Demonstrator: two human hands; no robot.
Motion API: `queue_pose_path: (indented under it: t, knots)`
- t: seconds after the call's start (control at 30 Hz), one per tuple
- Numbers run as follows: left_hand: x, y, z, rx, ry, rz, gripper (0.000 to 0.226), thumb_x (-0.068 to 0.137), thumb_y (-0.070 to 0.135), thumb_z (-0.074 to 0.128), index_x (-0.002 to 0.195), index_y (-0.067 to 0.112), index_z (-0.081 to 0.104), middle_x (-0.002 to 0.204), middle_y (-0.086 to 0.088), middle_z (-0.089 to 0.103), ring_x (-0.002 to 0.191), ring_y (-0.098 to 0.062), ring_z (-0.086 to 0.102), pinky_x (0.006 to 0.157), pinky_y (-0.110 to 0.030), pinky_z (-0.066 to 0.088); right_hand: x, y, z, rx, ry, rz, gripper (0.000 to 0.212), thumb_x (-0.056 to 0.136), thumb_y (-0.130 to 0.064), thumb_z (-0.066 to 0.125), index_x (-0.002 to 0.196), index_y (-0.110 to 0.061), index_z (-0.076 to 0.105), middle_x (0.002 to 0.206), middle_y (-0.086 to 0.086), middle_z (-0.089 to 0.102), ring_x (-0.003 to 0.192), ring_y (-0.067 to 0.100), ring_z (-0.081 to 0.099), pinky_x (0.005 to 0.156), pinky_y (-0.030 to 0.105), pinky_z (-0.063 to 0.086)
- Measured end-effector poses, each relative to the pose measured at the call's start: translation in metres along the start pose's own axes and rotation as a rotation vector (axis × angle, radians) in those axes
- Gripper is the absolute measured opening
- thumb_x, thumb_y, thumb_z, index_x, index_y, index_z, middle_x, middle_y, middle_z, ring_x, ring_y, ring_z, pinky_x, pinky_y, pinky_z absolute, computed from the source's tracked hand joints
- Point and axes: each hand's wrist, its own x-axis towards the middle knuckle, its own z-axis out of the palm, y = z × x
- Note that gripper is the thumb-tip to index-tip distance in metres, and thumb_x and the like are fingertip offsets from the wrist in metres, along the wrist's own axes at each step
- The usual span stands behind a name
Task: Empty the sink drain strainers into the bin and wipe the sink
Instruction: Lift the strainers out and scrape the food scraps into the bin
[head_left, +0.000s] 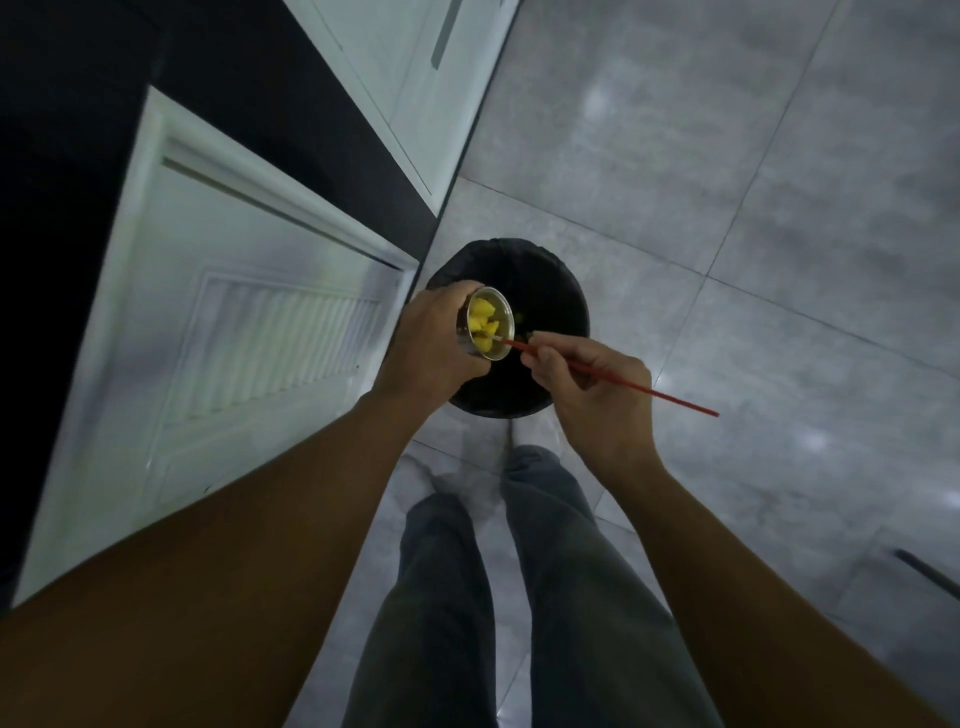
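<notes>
My left hand (434, 343) grips a round metal drain strainer (501, 325), tilted with its mouth facing right over a black-lined bin (550, 291) on the floor. Yellow food scraps (483, 319) sit inside the strainer. My right hand (592, 387) pinches a thin red stick (670, 397), and the stick's pale tip reaches into the strainer among the scraps. A few yellow bits show inside the bin just right of the strainer.
White cabinet doors (234, 332) stand to the left, one with a slatted vent panel, below a dark countertop (62, 156). Grey floor tiles (727, 182) spread to the right. My legs in grey trousers (519, 571) stand just behind the bin.
</notes>
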Motion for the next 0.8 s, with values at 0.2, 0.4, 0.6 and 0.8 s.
queue_pose_path:
  t: [0.2, 0.4, 0.6, 0.8]
  knots:
    - [0.0, -0.004, 0.004, 0.003, 0.008, -0.002, 0.081, 0.065, 0.024, 0.09, 0.137, 0.018, 0.054, 0.131, -0.005, 0.062, 0.123, -0.023, 0.05, 0.093, -0.025, 0.037, -0.004, 0.006, -0.004, -0.022, 0.041, -0.06, 0.019, 0.096, -0.007, 0.067, 0.113, -0.006, 0.075, 0.104, 0.001, 0.078, 0.096, 0.005, 0.075, 0.09, 0.031, 0.061]
    - [0.002, 0.003, 0.003, 0.006, -0.015, 0.034, 0.08, 0.068, 0.022, 0.09, 0.139, 0.013, 0.055, 0.132, -0.007, 0.063, 0.123, -0.024, 0.053, 0.1, -0.033, 0.048, 0.0, 0.007, 0.014, -0.131, 0.001, -0.13, 0.019, 0.097, -0.013, 0.066, 0.113, -0.013, 0.076, 0.106, -0.004, 0.077, 0.096, 0.0, 0.072, 0.088, 0.016, 0.057]
    - [0.003, 0.005, 0.004, 0.021, -0.046, 0.024, 0.081, 0.07, 0.021, 0.088, 0.142, 0.014, 0.052, 0.137, -0.007, 0.058, 0.127, -0.025, 0.048, 0.104, -0.039, 0.047, 0.0, 0.018, 0.011, -0.068, 0.123, -0.069, 0.02, 0.096, -0.015, 0.068, 0.114, -0.014, 0.075, 0.106, -0.003, 0.077, 0.097, 0.004, 0.073, 0.09, 0.027, 0.06]
    - [0.003, 0.005, 0.007, 0.046, -0.065, 0.015, 0.082, 0.069, 0.022, 0.089, 0.142, 0.014, 0.052, 0.136, -0.007, 0.059, 0.125, -0.026, 0.048, 0.102, -0.038, 0.046, -0.005, 0.028, 0.005, -0.047, 0.184, -0.098, 0.02, 0.096, -0.013, 0.068, 0.115, -0.01, 0.075, 0.105, -0.001, 0.078, 0.095, 0.005, 0.075, 0.087, 0.029, 0.061]
